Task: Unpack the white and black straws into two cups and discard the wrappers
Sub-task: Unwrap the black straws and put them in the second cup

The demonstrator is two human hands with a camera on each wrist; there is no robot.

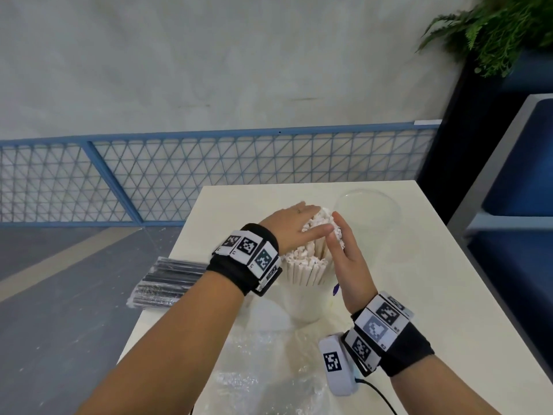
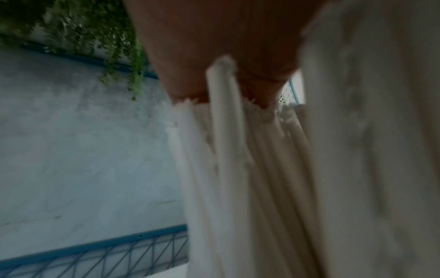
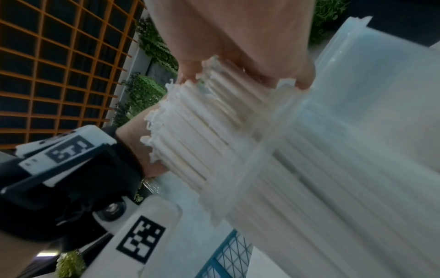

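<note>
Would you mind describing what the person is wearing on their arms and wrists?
Both forearms are bare, no sleeves. Each wrist carries a black fabric band ringed with white square tiles printed with black coded markers. By the right wrist sits a white rounded camera unit with its own marker and a black cable.

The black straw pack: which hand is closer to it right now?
Left. The left hand is on the white straws beside the black straw pack; the right hand is on their far side.

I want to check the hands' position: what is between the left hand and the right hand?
The tops of the white straws standing in the cup lie between the left hand and right hand, in the head view.
</note>
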